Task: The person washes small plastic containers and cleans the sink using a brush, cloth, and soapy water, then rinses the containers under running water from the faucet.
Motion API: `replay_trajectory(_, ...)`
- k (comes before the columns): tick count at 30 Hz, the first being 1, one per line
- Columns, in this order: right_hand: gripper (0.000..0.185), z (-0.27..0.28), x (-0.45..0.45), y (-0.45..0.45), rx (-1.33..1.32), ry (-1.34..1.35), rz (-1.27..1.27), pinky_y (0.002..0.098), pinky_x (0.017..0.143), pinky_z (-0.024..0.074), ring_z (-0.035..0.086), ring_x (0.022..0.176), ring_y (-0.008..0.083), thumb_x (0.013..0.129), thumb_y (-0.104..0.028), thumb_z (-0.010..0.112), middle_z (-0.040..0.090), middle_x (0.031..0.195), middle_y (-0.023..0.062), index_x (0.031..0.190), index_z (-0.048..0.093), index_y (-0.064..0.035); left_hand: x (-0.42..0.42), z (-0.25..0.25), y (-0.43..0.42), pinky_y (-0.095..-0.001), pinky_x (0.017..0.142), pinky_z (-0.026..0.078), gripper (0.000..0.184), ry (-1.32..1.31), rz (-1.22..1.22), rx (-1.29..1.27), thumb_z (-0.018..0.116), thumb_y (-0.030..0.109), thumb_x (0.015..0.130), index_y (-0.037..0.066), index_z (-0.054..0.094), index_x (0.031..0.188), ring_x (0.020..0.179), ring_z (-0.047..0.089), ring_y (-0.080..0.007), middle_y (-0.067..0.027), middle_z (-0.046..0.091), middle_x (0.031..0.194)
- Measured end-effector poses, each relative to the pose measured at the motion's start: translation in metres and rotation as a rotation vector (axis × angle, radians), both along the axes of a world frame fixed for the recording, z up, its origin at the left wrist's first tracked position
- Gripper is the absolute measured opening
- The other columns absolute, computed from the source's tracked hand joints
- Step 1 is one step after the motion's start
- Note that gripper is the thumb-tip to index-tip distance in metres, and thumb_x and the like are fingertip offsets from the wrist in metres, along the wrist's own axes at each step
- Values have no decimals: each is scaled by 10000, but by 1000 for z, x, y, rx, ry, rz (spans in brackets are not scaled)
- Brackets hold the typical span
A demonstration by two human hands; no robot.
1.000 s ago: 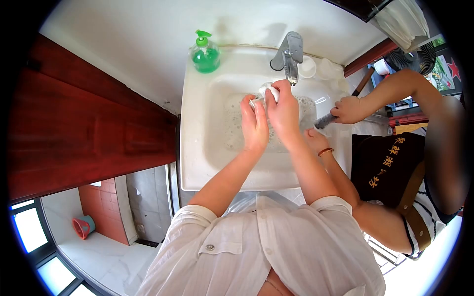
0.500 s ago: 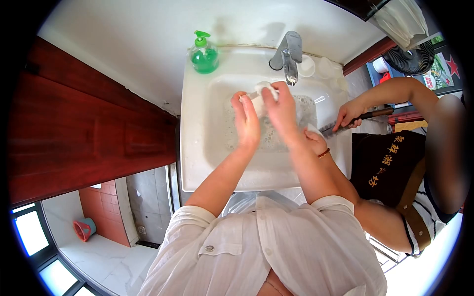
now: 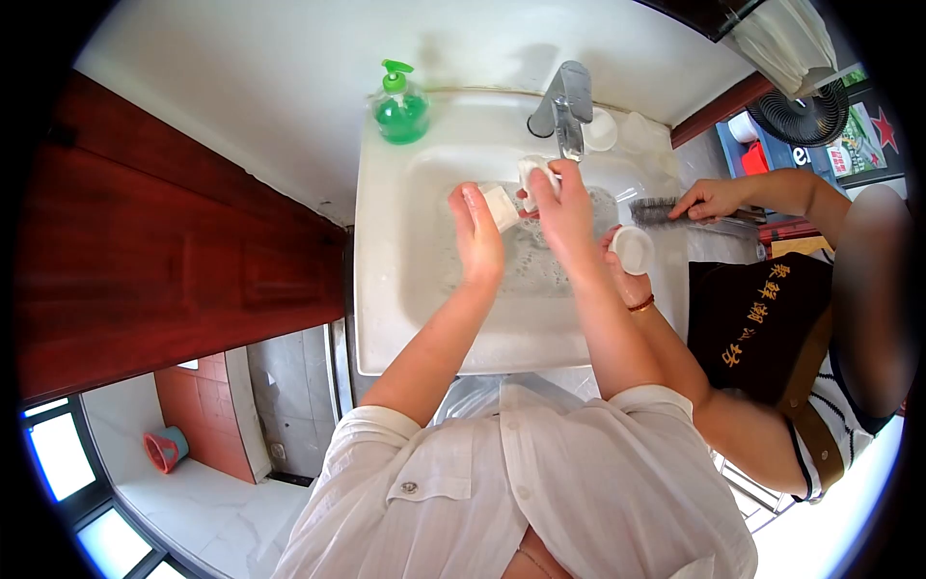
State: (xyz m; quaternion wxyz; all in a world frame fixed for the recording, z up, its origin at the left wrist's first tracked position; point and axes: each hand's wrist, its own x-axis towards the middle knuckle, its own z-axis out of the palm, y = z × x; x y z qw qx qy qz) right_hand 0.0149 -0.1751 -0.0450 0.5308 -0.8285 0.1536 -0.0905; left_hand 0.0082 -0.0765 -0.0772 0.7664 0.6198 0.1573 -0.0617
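Over the soapy water in the white sink (image 3: pixel 381 318), my left hand (image 3: pixel 477 241) is closed around a small white squarish piece (image 3: pixel 501 208), its exact kind unclear. My right hand (image 3: pixel 565 217) pinches a crumpled white cloth (image 3: pixel 536 181) just below the faucet (image 3: pixel 569 106). The two items are slightly apart. Close to my right forearm, a co-worker's hand (image 3: pixel 627 280) holds a small round white cup (image 3: pixel 633 251), its mouth facing up. That person's other hand (image 3: pixel 712 200) grips a dark round bristle brush (image 3: pixel 656 212) above the sink's right rim.
A pump bottle of green soap (image 3: pixel 401 114) stands on the sink's back left corner. Behind the faucet's right side sits another white cup (image 3: pixel 600 129). A dark red door (image 3: pixel 193 241) is on the left; the co-worker's apron (image 3: pixel 752 309) is close on the right.
My hands have moved apart, the right lifting the cloth away from the white piece in the left. The co-worker's cup has turned into view, and the brush has come up over the rim.
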Motion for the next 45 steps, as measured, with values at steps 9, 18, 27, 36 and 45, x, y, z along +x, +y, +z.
replay_trajectory(9, 192, 8, -7, 22, -200, -74, -61, 396, 589, 433, 575, 677, 335, 843, -183, 542, 578, 738, 169, 910, 449, -30, -4, 6, -6, -338, 930, 322, 592, 50, -14, -9, 267, 523, 923, 23, 316, 1238, 1069, 422, -248, -149, 424, 1144)
replay_trajectory(18, 216, 11, -3, 11, -83, -189, -43, 333, 583, 439, 582, 643, 227, 847, -207, 558, 588, 743, 123, 918, 490, -15, -9, -5, -2, -333, 764, 406, 531, -476, -1, 355, 355, 438, 911, 9, 344, 1223, 881, 465, -216, -135, 431, 1106)
replay_trajectory(27, 216, 42, -17, -7, 582, 53, 0, 221, 640, 407, 505, 721, 70, 848, -223, 587, 555, 795, 11, 895, 524, -21, -4, -9, 17, -470, 849, 343, 765, -1058, -15, 716, 670, 440, 695, 18, 376, 1261, 998, 425, -361, -192, 415, 1170)
replay_trajectory(36, 214, 46, -40, 12, 160, -328, 213, 237, 627, 452, 534, 725, 102, 787, -67, 643, 558, 820, 53, 909, 473, -21, -13, 46, 19, -387, 768, 482, 620, -44, -285, -662, 351, 520, 885, 124, 216, 1343, 1035, 514, -230, -94, 445, 1225)
replay_trajectory(45, 218, 62, -31, 9, 242, -110, -129, 251, 608, 455, 558, 682, 97, 841, -154, 596, 583, 753, 76, 944, 465, -15, -11, 45, 18, -349, 698, 473, 699, -245, -311, -571, 586, 485, 746, 80, 288, 1231, 986, 528, -239, -108, 482, 1123)
